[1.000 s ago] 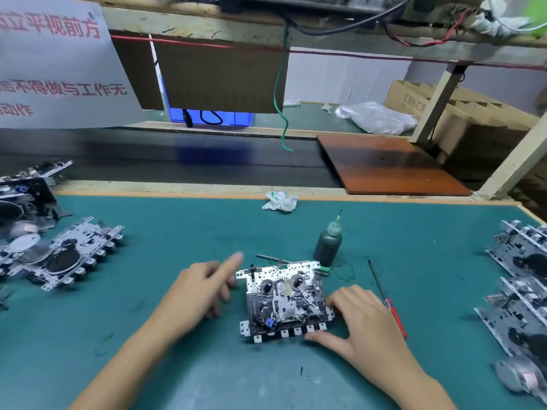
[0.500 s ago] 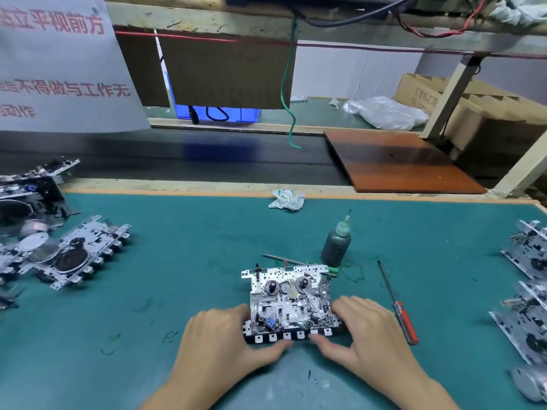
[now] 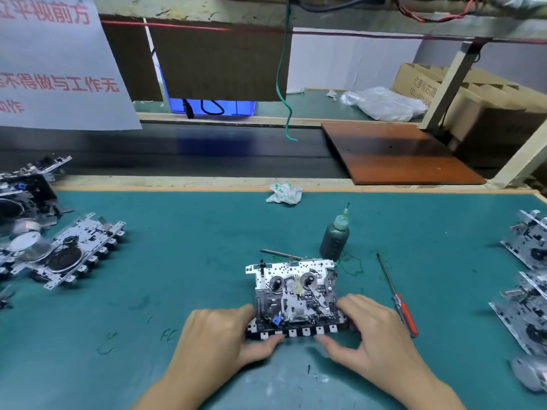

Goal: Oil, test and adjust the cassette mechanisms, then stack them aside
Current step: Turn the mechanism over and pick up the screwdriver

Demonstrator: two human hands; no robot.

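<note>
Mechanisms (image 3: 38, 238) lie heaped at the left edge of the green counter (image 3: 183, 261), one (image 3: 77, 252) spread flat with its key tabs toward the near edge. Near the middle of the near edge, a person's left hand (image 3: 220, 335) grips the left end of a single cassette mechanism (image 3: 294, 300), fingers curled against its side and thumb pressed to the row of white key tabs along its near face. The mechanism sits flat on the counter between the two hands, reel spindles up. The right hand (image 3: 365, 329) holds the opposite end the same way, fingers curled over the right side, thumb tip at the tabs. Just behind the mechanism, toward the far edge, a thin metal rod (image 3: 281, 254) lies on the mat, and a dark oil bottle (image 3: 335, 238) with a needle nozzle stands upright just beyond the mechanism's far right corner. A crumpled white wrapper (image 3: 284, 193) rests at the far edge. A red-handled screwdriver (image 3: 398, 295) lies just right of the right hand, tip pointing away. More mechanisms (image 3: 527, 288) are ranged along the right edge.
</note>
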